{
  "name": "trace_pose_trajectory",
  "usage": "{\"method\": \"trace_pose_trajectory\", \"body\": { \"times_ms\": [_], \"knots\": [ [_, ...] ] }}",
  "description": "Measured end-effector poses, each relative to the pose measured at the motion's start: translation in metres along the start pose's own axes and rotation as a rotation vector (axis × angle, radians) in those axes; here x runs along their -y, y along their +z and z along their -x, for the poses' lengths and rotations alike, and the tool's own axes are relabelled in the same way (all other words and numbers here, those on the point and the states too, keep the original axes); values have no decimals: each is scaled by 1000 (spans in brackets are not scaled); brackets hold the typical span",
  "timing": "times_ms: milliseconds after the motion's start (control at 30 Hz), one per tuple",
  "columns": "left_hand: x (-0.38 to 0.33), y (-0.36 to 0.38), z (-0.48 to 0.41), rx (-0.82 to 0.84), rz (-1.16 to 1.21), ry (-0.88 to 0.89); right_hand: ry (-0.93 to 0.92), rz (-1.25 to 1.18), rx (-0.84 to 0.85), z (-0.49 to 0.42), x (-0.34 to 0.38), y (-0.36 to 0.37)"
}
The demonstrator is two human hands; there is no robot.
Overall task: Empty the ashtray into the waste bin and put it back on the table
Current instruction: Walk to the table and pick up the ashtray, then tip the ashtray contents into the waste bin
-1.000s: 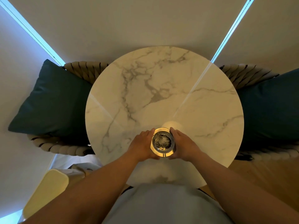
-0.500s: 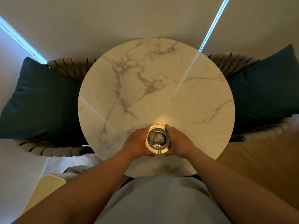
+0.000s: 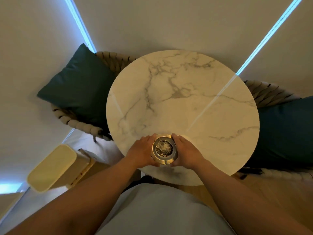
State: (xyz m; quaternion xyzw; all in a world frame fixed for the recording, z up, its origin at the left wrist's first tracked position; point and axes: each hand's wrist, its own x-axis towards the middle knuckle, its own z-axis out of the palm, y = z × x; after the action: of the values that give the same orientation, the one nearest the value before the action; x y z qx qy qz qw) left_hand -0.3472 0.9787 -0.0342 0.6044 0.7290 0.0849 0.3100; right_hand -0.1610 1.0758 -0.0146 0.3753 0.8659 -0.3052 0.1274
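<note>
A round metal ashtray (image 3: 164,148) with dark ash in its bowl is over the near edge of the round white marble table (image 3: 194,102). My left hand (image 3: 143,152) cups its left side and my right hand (image 3: 187,152) cups its right side, both closed on it. I cannot tell whether it rests on the table or is held just above it. A cream waste bin (image 3: 54,167) with a shut lid stands on the floor to the lower left, below and left of my left arm.
A woven chair with a dark teal cushion (image 3: 79,87) stands left of the table, another teal cushion (image 3: 286,133) on a chair at the right. Wooden floor (image 3: 279,192) shows at the lower right. Pale blinds with bright gaps fill the background.
My view has swung to the left, so the table sits further right and the waste bin shows more fully. Both hands keep their hold on the ashtray.
</note>
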Motion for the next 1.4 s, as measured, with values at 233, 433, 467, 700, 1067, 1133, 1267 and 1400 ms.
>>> {"method": "trace_pose_trajectory", "body": {
  "times_ms": [233,433,467,700,1067,1133,1267,1400],
  "knots": [
    [-13,35,72,-123,115,-154,-157,85,95,31,13,19],
    [-15,55,145,-237,213,-276,-292,116,166,48,41,43],
    [-14,57,154,-263,223,-279,-310,111,173,49,45,46],
    [4,71,222,-406,260,-458,-515,176,264,51,103,65],
    [53,72,299,-532,326,-659,-692,207,345,38,197,108],
    [69,69,315,-544,338,-663,-714,214,358,35,218,120],
    [105,59,344,-588,372,-658,-734,225,367,27,264,141],
    [141,45,365,-606,368,-626,-720,212,363,17,302,159]
  ]
}}
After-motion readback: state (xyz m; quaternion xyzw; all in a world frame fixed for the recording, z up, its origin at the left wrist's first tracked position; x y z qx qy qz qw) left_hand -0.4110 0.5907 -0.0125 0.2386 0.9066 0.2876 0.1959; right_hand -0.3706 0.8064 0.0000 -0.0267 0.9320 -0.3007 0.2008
